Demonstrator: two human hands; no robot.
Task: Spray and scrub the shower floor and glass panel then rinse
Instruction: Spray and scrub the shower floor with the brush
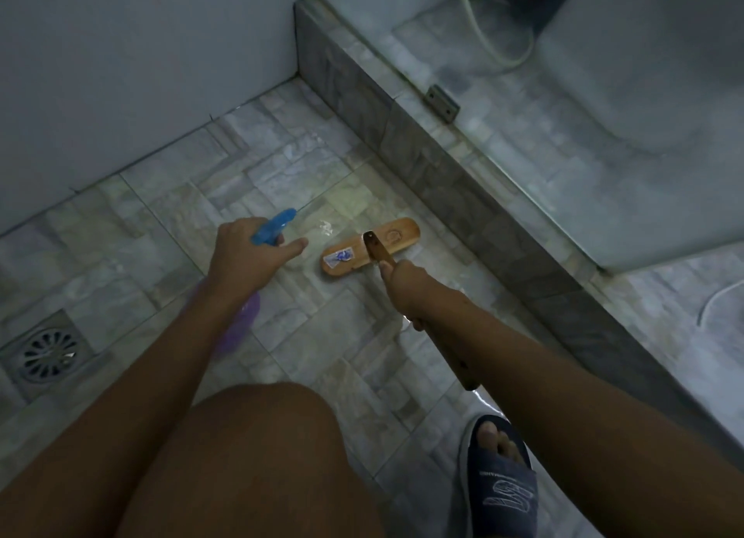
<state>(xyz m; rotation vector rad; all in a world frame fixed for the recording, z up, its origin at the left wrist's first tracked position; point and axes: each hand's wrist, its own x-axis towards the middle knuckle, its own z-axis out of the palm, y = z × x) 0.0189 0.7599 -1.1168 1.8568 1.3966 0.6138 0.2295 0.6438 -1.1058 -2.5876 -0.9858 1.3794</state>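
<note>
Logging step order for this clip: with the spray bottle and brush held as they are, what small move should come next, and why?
Probably stroke the brush over the wet patch. The left hand points the spray bottle at glistening tile beside the brush head, which the right hand already rests flat on the floor.

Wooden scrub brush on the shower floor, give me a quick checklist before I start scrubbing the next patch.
1. Right hand gripping the long handle of the wooden scrub brush: ok.
2. Brush head lying flat on the grey stone-pattern floor tiles: ok.
3. Left hand holding the purple spray bottle with the blue trigger nozzle, nozzle aimed at the floor ahead of the brush: ok.
4. Floor wet beside the brush: ok, a wet sheen shows there.
5. Round metal floor drain free of blockage: cannot tell, too dim.
6. Dark blue slipper planted on the tiles: ok.
</note>
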